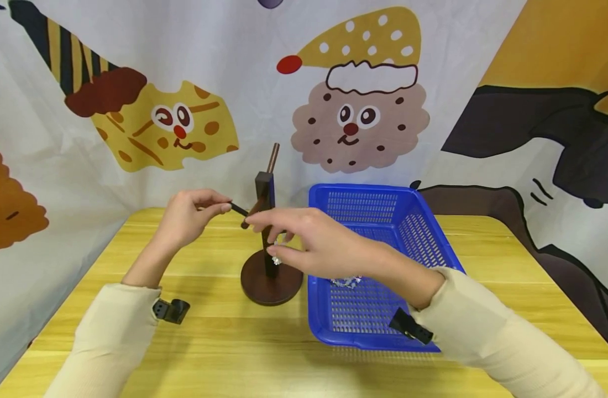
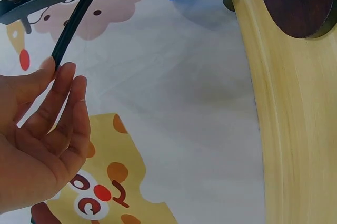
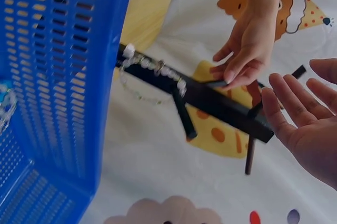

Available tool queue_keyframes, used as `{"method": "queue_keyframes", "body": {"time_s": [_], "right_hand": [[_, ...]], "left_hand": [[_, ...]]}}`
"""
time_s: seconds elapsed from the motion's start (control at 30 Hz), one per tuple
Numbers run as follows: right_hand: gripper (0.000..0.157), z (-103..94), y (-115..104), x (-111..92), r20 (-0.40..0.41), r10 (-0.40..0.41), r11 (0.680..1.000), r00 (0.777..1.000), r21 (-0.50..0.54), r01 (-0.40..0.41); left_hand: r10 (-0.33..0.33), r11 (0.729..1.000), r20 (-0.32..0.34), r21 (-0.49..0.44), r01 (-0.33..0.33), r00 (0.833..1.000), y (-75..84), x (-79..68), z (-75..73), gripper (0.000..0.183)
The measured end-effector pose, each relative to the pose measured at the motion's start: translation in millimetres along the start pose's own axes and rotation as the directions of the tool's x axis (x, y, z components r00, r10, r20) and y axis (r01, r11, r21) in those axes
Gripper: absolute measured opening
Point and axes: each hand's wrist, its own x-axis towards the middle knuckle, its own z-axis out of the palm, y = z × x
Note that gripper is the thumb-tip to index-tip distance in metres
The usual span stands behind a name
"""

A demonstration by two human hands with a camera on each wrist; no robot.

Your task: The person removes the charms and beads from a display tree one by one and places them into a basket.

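A dark wooden jewelry stand (image 1: pixel 270 276) with a round base and several pegs stands upright on the table. My left hand (image 1: pixel 187 215) pinches the end of a thin peg (image 2: pixel 76 21) on its left side between thumb and fingertips. A beaded bracelet (image 3: pixel 158 67) of clear and whitish beads hangs from another peg (image 3: pixel 183 116). My right hand (image 1: pixel 314 240) is in front of the post in the head view, its fingers loosely extended and nothing held. Its fingertips are close to the upper pegs, and it partly hides the post and the bracelet.
A blue plastic basket (image 1: pixel 316 309) with slotted walls is right of the stand, under my right forearm. Inside it lies more beaded jewelry (image 1: pixel 347 282). The wooden table (image 1: pixel 224 354) ends at a cartoon-printed cloth (image 1: pixel 264 99) hanging behind.
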Motion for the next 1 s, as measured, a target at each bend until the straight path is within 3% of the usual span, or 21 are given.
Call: {"method": "queue_keyframes", "body": {"time_s": [0.3,0.57,1.0], "right_hand": [[0.032,-12.8,16.7,-9.8,-0.011,0.059,0.997,0.998,-0.046,-0.060],[0.034,-4.6,32.6,-18.7,0.051,0.110,0.994,0.993,0.003,-0.110],[0.035,7.5,47.9,-21.9,0.196,0.236,0.971,0.952,-0.004,-0.239]], "left_hand": [[-0.028,1.000,0.006,-0.013,0.028,1.000,-0.2,0.1,0.1,0.021],[-0.033,0.999,0.013,-0.017,0.033,0.999,-0.2,-0.5,0.7,0.021],[-0.035,0.999,0.008,-0.017,0.035,0.999,-1.1,-1.4,0.6,0.020]]}}
